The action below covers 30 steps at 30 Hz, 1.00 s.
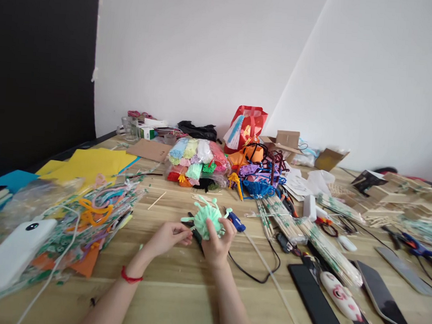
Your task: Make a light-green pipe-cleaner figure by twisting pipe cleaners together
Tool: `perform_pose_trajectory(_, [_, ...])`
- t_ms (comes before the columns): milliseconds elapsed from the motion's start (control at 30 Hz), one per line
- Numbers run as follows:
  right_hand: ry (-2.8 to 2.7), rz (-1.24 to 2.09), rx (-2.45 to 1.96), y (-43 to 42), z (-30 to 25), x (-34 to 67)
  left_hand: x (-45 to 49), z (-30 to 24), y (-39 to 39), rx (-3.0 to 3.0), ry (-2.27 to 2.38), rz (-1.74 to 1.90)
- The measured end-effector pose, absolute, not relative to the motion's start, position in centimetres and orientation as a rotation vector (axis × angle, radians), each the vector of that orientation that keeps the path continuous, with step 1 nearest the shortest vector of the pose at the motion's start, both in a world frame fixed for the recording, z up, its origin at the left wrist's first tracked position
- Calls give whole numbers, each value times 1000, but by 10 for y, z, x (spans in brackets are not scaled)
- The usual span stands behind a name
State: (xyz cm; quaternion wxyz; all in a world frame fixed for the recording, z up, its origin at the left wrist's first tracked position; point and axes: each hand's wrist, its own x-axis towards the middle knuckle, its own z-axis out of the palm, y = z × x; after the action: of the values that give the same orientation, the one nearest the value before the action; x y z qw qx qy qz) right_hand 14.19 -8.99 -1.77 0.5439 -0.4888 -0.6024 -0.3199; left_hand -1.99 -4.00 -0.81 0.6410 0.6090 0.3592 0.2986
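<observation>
My right hand is closed around a mint-green pipe-cleaner ball with curled spokes sticking out, held upright just above the wooden table. My left hand, with a red string on its wrist, pinches one green spoke at the ball's left side. A blue glue gun lies just right of the ball, with its black cable trailing over the table.
Clear bags of coloured pipe cleaners and a white device lie at left, yellow paper behind them. Bagged foam pieces and a red bag sit at the back. Bamboo skewers, phones and wooden sticks fill the right.
</observation>
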Motion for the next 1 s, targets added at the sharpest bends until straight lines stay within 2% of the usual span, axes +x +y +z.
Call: perform_pose_trajectory(1000, [-1337,-515,-1405,-83,-25,151,-17,-15,-41,1246,846,706])
